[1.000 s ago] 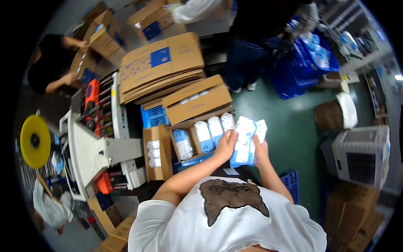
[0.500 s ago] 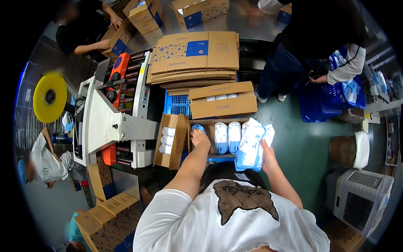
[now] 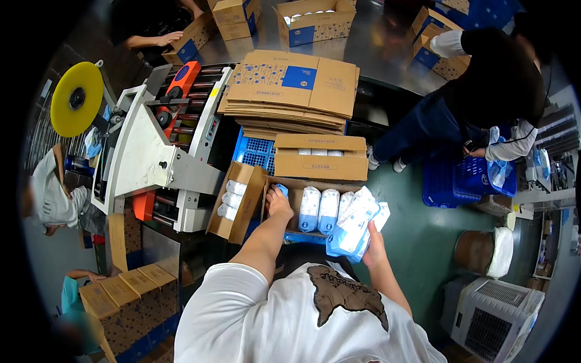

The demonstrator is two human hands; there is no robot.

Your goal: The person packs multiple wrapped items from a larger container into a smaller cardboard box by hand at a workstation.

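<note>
My left hand (image 3: 278, 204) reaches into the left end of an open cardboard box (image 3: 293, 189), its fingers closed on a soft pack (image 3: 282, 190) of which only a blue part shows. Several blue-and-white soft packs (image 3: 328, 210) stand upright in the box's middle and right. Over the box's right front corner, my right hand (image 3: 375, 247) grips a small stack of the same blue-and-white packs (image 3: 357, 225), tilted, with the thumb on top. The stack hides the right end of the box.
Filled open cartons stand left (image 3: 235, 202) and behind (image 3: 321, 163). Beyond lie flattened cartons (image 3: 290, 85) on blue crates (image 3: 257, 151). A carton sealing machine (image 3: 151, 157) is at left, an air cooler (image 3: 496, 317) at right. One co-worker (image 3: 484, 91) stands by blue baskets (image 3: 451, 181); others work around.
The whole view has shifted and turned slightly. Both hands keep their places at the box, the left in its left end, the right with the stack. The far-right co-worker's arm reaches to a carton.
</note>
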